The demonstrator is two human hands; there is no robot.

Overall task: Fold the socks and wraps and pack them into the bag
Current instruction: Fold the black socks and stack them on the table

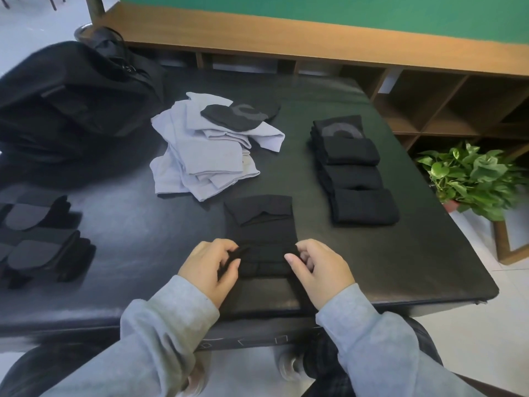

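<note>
While the black sock (262, 239) lies between them, left hand (210, 266) and right hand (320, 267) each grip, pinching its folded edge.

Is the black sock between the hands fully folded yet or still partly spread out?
Partly folded. The black sock has its near end doubled over between left hand and right hand; its far end lies flat.

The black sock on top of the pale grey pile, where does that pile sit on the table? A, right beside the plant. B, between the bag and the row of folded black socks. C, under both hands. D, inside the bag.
B: the pale grey pile, with a black sock on top, lies between the bag and the row of folded black socks.
</note>
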